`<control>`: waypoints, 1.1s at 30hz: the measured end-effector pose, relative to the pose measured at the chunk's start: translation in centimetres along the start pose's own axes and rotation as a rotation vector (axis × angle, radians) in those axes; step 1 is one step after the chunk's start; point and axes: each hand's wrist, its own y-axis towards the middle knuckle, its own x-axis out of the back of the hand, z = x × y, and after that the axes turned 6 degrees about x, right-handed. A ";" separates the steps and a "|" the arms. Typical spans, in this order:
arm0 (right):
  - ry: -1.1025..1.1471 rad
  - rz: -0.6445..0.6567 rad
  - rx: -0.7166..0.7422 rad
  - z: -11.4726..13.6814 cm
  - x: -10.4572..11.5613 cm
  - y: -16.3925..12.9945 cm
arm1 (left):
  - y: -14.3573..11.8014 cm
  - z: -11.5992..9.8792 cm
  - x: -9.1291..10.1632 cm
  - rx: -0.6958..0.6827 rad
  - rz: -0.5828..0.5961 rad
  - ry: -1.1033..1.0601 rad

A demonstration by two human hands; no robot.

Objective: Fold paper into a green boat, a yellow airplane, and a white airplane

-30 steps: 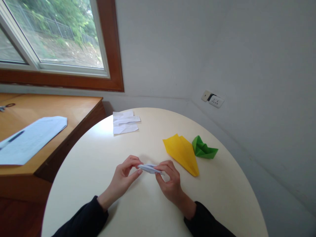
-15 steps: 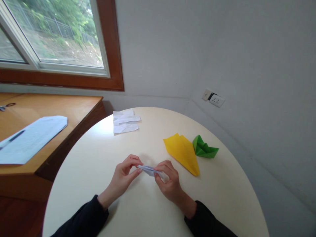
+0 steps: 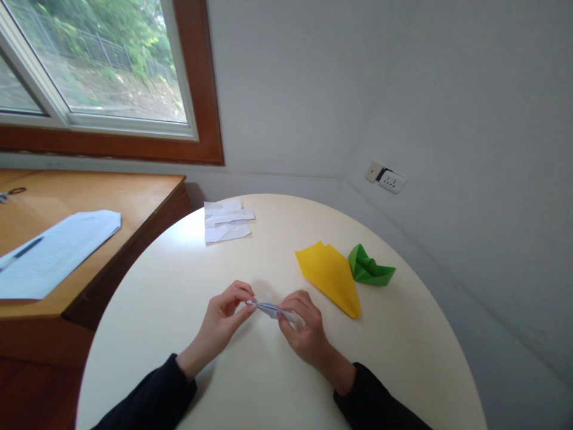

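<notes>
A small folded piece of white paper (image 3: pixel 268 309) is held between both hands, just above the round table. My left hand (image 3: pixel 227 316) pinches its left end between thumb and fingers. The right end sits in the pinch of my right hand (image 3: pixel 305 328), whose fingers cover part of the paper. To the right of my hands lies a folded yellow paper plane (image 3: pixel 331 278). Touching or very near it is a green folded paper boat (image 3: pixel 370 267).
White paper strips (image 3: pixel 227 220) lie at the far left of the round table (image 3: pixel 250 382). On the wooden desk (image 3: pixel 134 194) at left are printed sheets (image 3: pixel 67 251), a pen (image 3: pixel 27 247) and scissors (image 3: pixel 13 192). A wall socket (image 3: pixel 392 181) is at the back right.
The left end of the white paper looks slightly more covered by my left fingers. Both hands keep nearly the same place, and the view has shifted a little.
</notes>
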 end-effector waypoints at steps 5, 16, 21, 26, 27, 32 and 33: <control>-0.004 0.014 0.000 0.0 0.0 0.0 | -0.1 0.4 0.0 0.068 -0.015 -0.064; 0.006 0.022 -0.009 -0.1 0.0 -0.1 | -0.2 0.8 0.0 0.169 -0.027 -0.200; 0.002 0.024 -0.001 -0.1 0.0 -0.2 | -0.2 0.7 0.1 0.182 -0.026 -0.214; -0.004 0.024 -0.006 -0.1 0.0 -0.1 | -0.1 0.5 0.0 0.190 -0.052 -0.215; -0.004 0.024 -0.007 -0.1 0.0 -0.1 | -0.1 0.4 0.0 0.192 -0.054 -0.216; -0.002 0.022 -0.001 0.0 0.0 -0.1 | -0.1 0.2 -0.1 0.203 -0.055 -0.232; -0.001 0.020 0.002 0.0 0.0 -0.1 | -0.1 0.2 -0.1 0.205 -0.058 -0.234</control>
